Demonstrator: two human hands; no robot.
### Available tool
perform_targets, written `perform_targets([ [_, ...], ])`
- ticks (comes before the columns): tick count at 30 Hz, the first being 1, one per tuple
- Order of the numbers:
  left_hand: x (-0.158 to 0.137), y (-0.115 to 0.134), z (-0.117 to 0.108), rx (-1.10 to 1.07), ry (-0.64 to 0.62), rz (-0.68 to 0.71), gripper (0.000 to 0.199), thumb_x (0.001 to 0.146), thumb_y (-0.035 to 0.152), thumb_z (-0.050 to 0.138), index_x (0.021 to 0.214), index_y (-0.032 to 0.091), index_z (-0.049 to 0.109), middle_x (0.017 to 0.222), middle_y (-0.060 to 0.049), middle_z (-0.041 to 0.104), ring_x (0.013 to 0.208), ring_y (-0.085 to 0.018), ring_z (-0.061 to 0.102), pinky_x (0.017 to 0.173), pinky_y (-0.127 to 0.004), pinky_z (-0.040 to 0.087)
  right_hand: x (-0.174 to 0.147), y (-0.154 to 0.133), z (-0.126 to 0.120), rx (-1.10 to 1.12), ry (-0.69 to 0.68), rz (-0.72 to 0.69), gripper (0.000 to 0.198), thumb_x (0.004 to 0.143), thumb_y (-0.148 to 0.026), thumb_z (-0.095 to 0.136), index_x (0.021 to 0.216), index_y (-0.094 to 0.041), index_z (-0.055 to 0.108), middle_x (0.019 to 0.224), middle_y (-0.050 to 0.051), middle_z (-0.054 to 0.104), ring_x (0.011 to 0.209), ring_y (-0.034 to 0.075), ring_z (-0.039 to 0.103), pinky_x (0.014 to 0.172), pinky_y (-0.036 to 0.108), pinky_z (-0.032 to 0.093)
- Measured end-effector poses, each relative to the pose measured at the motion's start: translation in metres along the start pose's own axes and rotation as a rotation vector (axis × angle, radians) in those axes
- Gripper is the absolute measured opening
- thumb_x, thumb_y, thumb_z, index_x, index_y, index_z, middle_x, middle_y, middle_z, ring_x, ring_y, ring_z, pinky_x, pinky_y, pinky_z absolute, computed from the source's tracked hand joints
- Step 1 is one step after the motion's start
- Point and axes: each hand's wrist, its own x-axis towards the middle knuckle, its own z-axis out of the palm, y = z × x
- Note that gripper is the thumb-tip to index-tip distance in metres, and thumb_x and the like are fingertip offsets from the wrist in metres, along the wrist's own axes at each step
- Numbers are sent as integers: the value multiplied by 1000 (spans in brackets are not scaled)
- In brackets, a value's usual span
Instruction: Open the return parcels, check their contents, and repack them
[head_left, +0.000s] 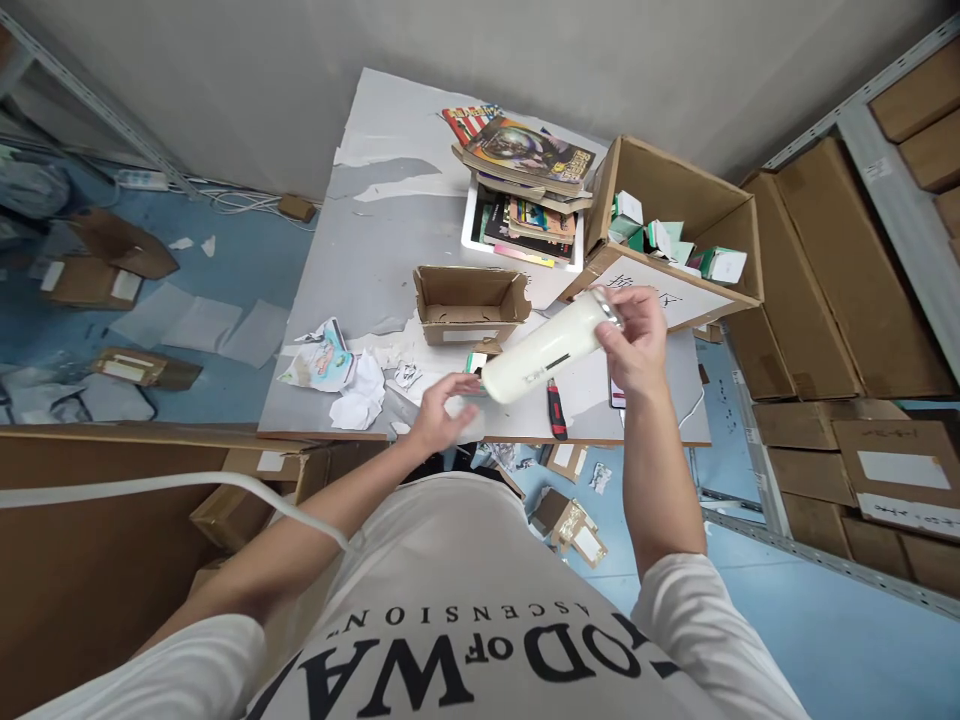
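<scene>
A cream-white thermos bottle (541,350) with a silver top lies tilted in the air above the front of the table. My right hand (636,335) is closed around its metal top end. My left hand (444,412) is beside the bottle's base, thumb and fingers apart. Something pale and translucent (472,428) shows just under the left thumb; I cannot make out what it is. Behind the bottle stands an open small cardboard box (472,325). A red and black box cutter (556,412) lies on the table below the bottle.
Crumpled paper (360,390) and a printed plastic wrapper (319,358) lie at the table's left. Books fill a white bin (472,225) at the back. Beside it, a large carton (679,180) holds green-white boxes. A phone (616,393) is partly behind my right wrist. Shelved cartons (847,260) stand right.
</scene>
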Motion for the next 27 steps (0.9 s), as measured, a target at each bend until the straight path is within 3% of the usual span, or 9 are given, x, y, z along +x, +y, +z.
perform_targets([
  [2, 21, -10, -11, 127, 173, -56, 40, 80, 47, 59, 105, 16, 61, 107, -12, 65, 100, -24, 63, 91, -42, 49, -1, 5, 2, -48, 109, -86, 44, 72, -48, 73, 102, -27, 49, 113, 5, 58, 118, 25, 54, 100, 47, 44],
  [3, 32, -14, -14, 202, 203, -104, 44, 77, 46, 62, 110, 17, 59, 114, -13, 63, 103, -25, 62, 90, -43, 50, -3, 9, 5, -76, 134, -103, 45, 71, -47, 74, 103, -27, 49, 114, 5, 58, 120, 25, 53, 101, 47, 43],
  [7, 74, -26, -11, 457, -4, -207, 89, 53, 35, 82, 131, 13, 45, 136, -19, 49, 123, -33, 50, 102, -47, 41, -21, 30, 24, -165, 153, -56, 50, 70, -49, 74, 107, -27, 50, 124, 9, 53, 122, 26, 50, 100, 46, 45],
  [13, 91, -25, 0, 593, -232, -160, 77, 56, 29, 78, 127, 15, 51, 123, -12, 62, 115, -31, 57, 97, -41, 46, -46, 60, 33, -184, 284, -34, 43, 74, -43, 69, 110, -24, 53, 119, 10, 54, 119, 25, 52, 101, 47, 43],
  [16, 90, -27, 0, 665, -259, -91, 72, 60, 24, 75, 127, 15, 51, 124, -12, 61, 116, -32, 56, 98, -41, 45, -53, 64, 32, -185, 312, -33, 40, 75, -40, 69, 109, -23, 54, 116, 9, 55, 119, 24, 52, 104, 47, 40],
  [21, 87, -45, -5, 527, -158, -113, 69, 67, 18, 66, 132, 12, 46, 128, -16, 58, 120, -34, 53, 102, -47, 40, -61, 62, 29, -217, 230, 10, 41, 76, -40, 68, 110, -25, 53, 122, 11, 51, 124, 26, 47, 103, 49, 40],
  [27, 76, -69, -14, 277, -96, -110, 52, 77, 19, 53, 128, 17, 47, 127, -11, 58, 119, -24, 53, 106, -44, 36, -56, 60, 26, -347, -1, 35, 49, 72, -46, 70, 114, -26, 54, 127, 13, 51, 122, 30, 48, 95, 49, 46],
])
